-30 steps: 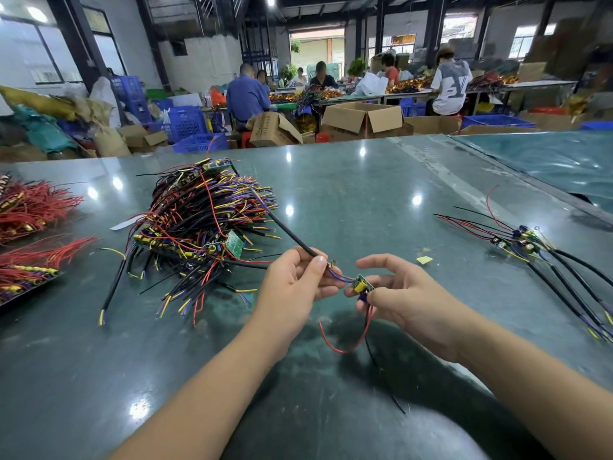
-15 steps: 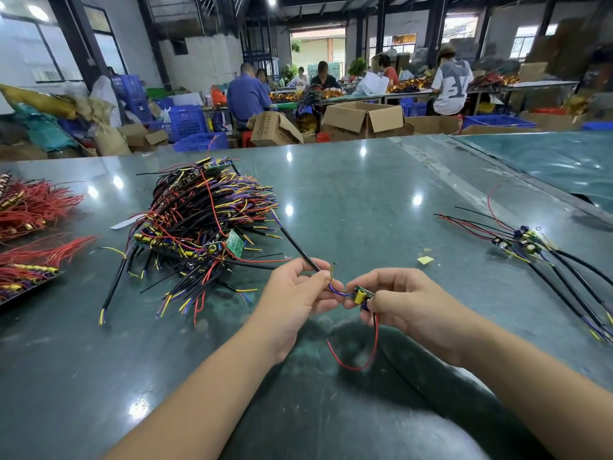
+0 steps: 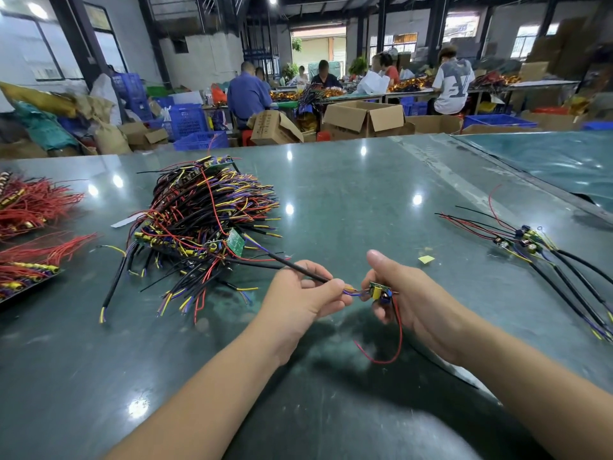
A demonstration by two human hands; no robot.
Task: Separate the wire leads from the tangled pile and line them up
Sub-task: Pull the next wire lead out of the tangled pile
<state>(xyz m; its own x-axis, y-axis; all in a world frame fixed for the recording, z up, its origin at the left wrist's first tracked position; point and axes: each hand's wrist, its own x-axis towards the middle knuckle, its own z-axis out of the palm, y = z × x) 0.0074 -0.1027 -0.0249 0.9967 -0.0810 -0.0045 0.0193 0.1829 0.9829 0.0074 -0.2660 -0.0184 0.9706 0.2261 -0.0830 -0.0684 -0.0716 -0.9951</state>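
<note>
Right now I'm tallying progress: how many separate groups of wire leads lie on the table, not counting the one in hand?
4: the tangled pile centre-left, two red bundles at the left edge, and the lined-up row at right. More may lie out of view.

Glossy smooth green table
</note>
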